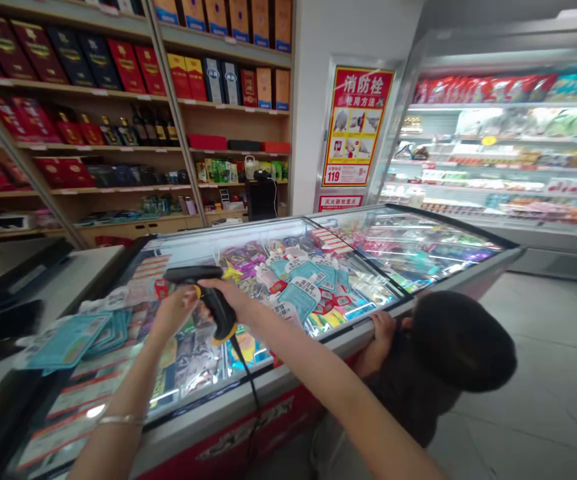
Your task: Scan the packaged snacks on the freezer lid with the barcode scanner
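Observation:
A black and yellow barcode scanner [221, 310] is in my right hand [231, 297], which wraps round its grip; its cord hangs down across the front of the chest freezer [313, 353]. My left hand [178, 307] is closed right beside the scanner's head, fingers bent; what it holds, if anything, I cannot make out. Just behind it shows a pale packet with a red patch [161, 288]. To the left, a small stack of light-blue packets [71, 340] lies on the freezer's glass top. More light-blue packets [301, 297] are spread in a heap right of the scanner.
Another person [461, 343] in a dark cap stands at the freezer's front right, a hand [382, 330] on its edge. A counter [83, 267] with dark equipment is on the left. Shelves of boxes and bottles [118, 93] stand behind; a lit refrigerated display [508, 153] fills the right.

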The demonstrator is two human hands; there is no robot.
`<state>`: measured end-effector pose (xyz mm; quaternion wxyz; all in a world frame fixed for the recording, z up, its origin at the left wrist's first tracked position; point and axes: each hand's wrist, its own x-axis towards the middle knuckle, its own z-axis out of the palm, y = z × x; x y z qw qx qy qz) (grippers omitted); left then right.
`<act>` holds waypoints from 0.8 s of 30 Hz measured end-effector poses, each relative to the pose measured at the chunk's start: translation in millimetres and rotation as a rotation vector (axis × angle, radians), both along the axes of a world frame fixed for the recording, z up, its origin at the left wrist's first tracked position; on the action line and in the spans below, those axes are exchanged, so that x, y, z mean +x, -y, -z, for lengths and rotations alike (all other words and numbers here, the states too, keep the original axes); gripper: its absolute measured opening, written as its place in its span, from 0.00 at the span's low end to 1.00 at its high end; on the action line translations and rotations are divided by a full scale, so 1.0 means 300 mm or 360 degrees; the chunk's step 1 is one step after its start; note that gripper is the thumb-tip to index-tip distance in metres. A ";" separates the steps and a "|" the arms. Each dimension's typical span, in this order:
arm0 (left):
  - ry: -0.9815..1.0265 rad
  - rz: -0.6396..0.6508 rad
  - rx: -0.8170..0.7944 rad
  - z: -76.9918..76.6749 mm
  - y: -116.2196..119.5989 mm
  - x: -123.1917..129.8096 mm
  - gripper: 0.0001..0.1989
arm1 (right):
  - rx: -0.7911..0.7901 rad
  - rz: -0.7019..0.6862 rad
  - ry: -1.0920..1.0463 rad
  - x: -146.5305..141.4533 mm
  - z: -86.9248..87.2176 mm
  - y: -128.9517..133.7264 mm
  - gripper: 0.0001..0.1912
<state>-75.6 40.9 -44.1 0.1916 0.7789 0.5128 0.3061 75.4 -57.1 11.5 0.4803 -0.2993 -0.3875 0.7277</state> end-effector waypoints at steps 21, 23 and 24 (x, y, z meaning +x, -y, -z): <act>0.0257 0.0557 -0.0639 0.094 0.079 0.309 0.24 | 0.0019 0.0459 0.0099 0.524 0.135 0.057 0.13; 0.0601 0.0458 -0.0836 0.102 0.078 0.298 0.25 | 0.0026 0.0445 0.0121 0.518 0.147 0.056 0.13; 0.0762 0.0411 -0.0919 0.107 0.083 0.299 0.25 | 0.0021 0.0439 0.0146 0.514 0.147 0.058 0.14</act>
